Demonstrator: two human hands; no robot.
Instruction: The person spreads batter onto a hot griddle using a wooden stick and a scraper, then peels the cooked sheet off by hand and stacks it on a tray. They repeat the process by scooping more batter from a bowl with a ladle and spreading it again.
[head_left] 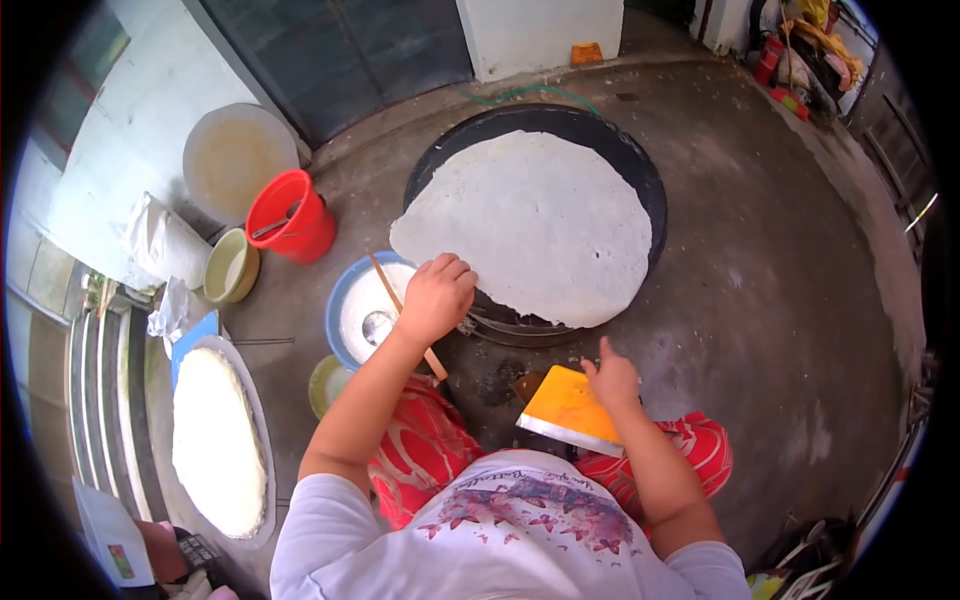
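Observation:
A large, thin white sheet (pixel 540 220) covers most of a round black pan (pixel 655 190), its left edge hanging past the rim. My left hand (pixel 437 297) is closed on the lower left edge of this sheet. Lower right of the pan, my right hand (pixel 612 380) grips a yellow scraper (pixel 568 402) with a pale blade edge. A blue basin (pixel 335 312) of white batter stands left of my left hand, with a wooden stick (pixel 385 280) across it and a metal ladle (pixel 377 327) inside.
On the left are a red bucket (pixel 308 232), an olive basin (pixel 250 270), a white sack (pixel 170 245) and a round board (pixel 240 165) against the wall. A stack of white sheets (pixel 218 440) lies at lower left. A green hose (pixel 545 90) runs behind the pan.

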